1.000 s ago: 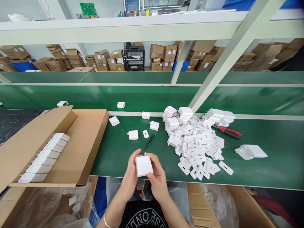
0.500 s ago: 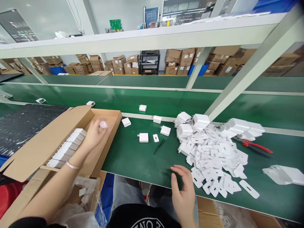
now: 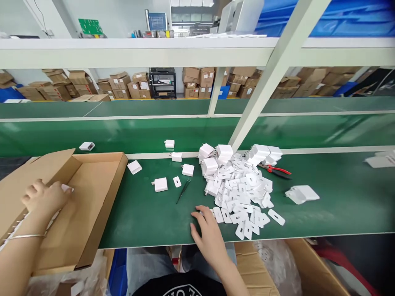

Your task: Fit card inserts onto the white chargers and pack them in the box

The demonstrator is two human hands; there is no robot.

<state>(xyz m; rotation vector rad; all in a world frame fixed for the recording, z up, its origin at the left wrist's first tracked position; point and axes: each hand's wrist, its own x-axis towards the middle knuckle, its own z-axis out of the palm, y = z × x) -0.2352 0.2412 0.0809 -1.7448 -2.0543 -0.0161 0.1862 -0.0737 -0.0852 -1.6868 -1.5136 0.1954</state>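
The left hand (image 3: 46, 197) is inside the brown box (image 3: 89, 205), right at a white block (image 3: 67, 188) that pokes out by its fingers. The hand hides most of that block, so I cannot tell if it is pinched tight or let go. More white blocks (image 3: 54, 216) sit in the box under the left wrist, with little metal prongs poking out on the far side of the arm. It looks like the step is putting the block in with those ones. I think that calls for a soft, straight touch, so the others do not get bumped. The right hand (image 3: 210, 236) has nothing in it that I can see. Its fingers are bent and spread wide, low over the green surface (image 3: 148, 226), just beside the big heap of flat white pieces (image 3: 233, 185). The black tweezers (image 3: 184, 191) lie past its fingertips, and the red pliers (image 3: 274, 169) lie farther away, behind the heap.
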